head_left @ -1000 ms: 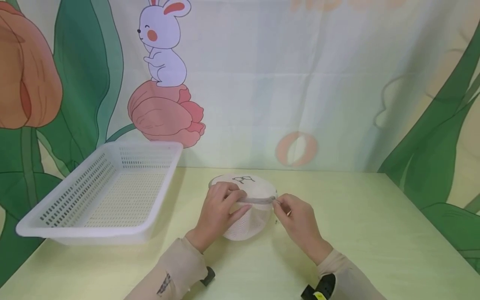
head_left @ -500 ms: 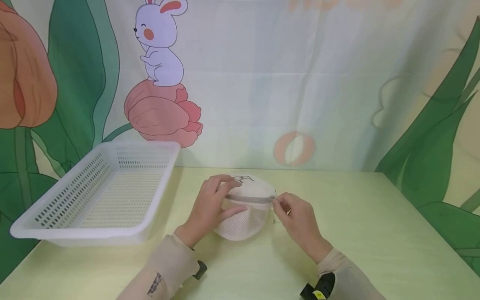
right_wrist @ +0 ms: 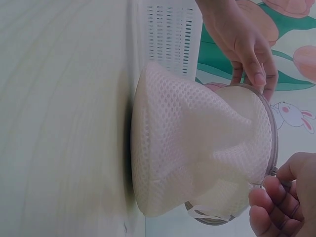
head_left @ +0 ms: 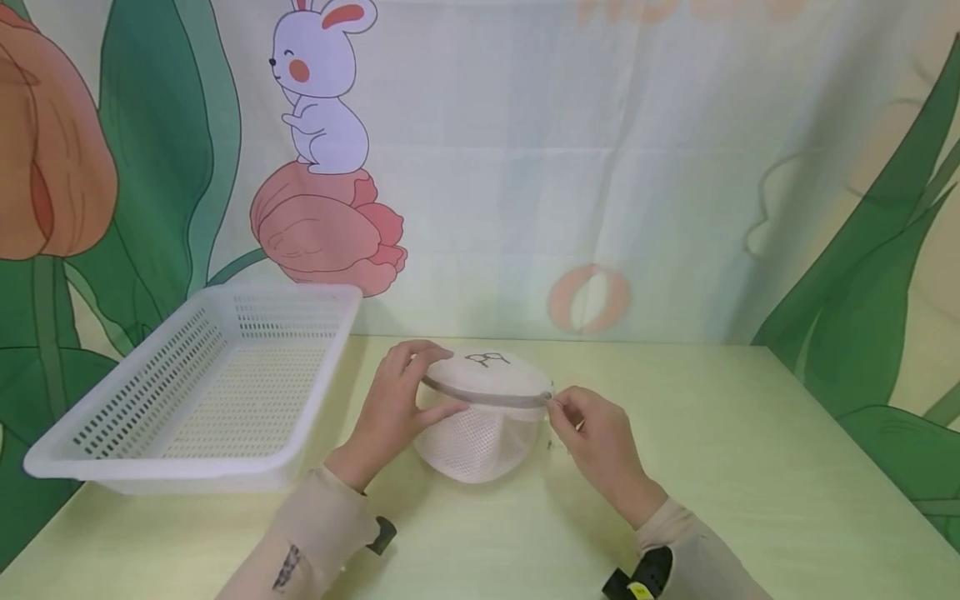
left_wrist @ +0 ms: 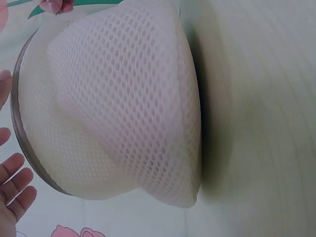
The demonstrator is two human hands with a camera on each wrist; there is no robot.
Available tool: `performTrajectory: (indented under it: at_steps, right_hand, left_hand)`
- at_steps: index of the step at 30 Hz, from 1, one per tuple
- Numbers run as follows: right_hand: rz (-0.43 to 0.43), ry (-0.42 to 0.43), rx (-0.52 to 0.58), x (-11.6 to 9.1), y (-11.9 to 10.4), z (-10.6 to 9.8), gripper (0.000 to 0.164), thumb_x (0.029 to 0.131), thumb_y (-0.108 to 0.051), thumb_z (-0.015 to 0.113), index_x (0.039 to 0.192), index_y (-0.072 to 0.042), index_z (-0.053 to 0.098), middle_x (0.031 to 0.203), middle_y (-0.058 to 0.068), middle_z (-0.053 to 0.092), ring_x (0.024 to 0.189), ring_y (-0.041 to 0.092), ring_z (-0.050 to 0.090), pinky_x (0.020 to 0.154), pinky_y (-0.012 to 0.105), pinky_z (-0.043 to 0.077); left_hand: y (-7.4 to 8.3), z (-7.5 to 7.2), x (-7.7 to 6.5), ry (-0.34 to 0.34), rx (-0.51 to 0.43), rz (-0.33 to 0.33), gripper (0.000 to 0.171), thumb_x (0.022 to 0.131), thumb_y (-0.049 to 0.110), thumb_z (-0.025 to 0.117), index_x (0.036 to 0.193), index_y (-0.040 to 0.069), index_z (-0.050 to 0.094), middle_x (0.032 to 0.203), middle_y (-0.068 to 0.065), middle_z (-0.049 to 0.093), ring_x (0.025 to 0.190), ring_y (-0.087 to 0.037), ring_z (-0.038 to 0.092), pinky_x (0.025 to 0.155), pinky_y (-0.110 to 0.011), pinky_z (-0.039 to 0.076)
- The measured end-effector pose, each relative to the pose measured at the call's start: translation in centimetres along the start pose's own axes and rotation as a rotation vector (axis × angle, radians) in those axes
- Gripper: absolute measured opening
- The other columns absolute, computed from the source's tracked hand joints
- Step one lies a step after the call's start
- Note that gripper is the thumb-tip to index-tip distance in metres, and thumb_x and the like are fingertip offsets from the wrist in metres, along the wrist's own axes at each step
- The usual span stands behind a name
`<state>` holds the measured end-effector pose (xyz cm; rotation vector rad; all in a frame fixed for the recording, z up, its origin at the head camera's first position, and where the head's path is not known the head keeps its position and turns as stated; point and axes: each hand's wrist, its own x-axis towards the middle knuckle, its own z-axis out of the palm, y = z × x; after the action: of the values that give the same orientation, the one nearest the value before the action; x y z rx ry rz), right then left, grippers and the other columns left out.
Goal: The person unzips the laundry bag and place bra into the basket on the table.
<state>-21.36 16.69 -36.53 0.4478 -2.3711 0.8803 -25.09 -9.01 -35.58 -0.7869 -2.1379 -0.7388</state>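
The right hand [head_left: 596,437] pinches the puller [right_wrist: 285,182] between thumb and forefinger; the remaining fingers are curled inward beside it. The left hand [head_left: 388,408] is spread, with a wide gap between thumb and fingers and a grip on nothing. Its fingers reach over the left edge of the lid [head_left: 517,375], and its thumb extends along the near side; how firmly the fingertips bear on the fabric cannot be told.

The bag [head_left: 480,446] is located between the two hands, its base resting on the table [head_left: 750,458]. It is white, with coarse mesh sides that crease inward. The zipper [head_left: 495,397], a grey strip, runs around the lid edge from the left hand to the right hand. A dark line mark [head_left: 487,359] is on the lid, between the hands and farther from the person.

The basket [head_left: 172,468], white and slotted, is well to the left of the left hand and stands apart from the bag. A printed cloth [head_left: 487,167] hangs beyond both hands. Each wrist carries a black device [head_left: 651,573] at the sleeve.
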Motion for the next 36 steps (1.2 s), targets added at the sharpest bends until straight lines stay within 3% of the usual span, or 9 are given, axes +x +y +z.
performTrajectory:
  at_steps: [16,28,36]
  right_hand:
    - [-0.011,0.011,-0.008,0.0,0.5,0.0,0.009,0.089,-0.011,0.063,0.080,-0.012,0.065,0.065,-0.006,0.061,0.057,0.000,0.050,0.053,0.018,0.044]
    - [-0.003,0.007,-0.026,0.0,0.8,0.0,0.009,0.089,-0.011,0.063,0.080,-0.012,0.064,0.065,-0.005,0.061,0.058,0.001,0.050,0.054,0.018,0.043]
    - [-0.011,0.022,-0.028,0.1,0.8,0.1,0.009,0.088,-0.012,0.064,0.079,-0.012,0.064,0.065,-0.006,0.061,0.057,0.002,0.050,0.054,0.019,0.044]
  left_hand:
    - [-1.9,0.0,-1.0,-0.028,-0.015,-0.139,0.063,0.065,0.027,0.087,0.118,0.007,0.058,0.117,-0.014,0.055,0.113,-0.029,0.052,0.098,-0.043,0.047]
    - [-2.8,0.1,-1.4,-0.117,0.014,-0.329,0.065,0.072,0.026,0.083,0.124,-0.001,0.054,0.117,-0.018,0.058,0.108,-0.031,0.056,0.095,-0.044,0.049]
    - [-2.9,0.5,-1.4,-0.174,-0.090,-0.488,0.058,0.078,0.022,0.079,0.124,-0.001,0.053,0.121,-0.018,0.057,0.112,-0.033,0.056,0.094,-0.045,0.050]
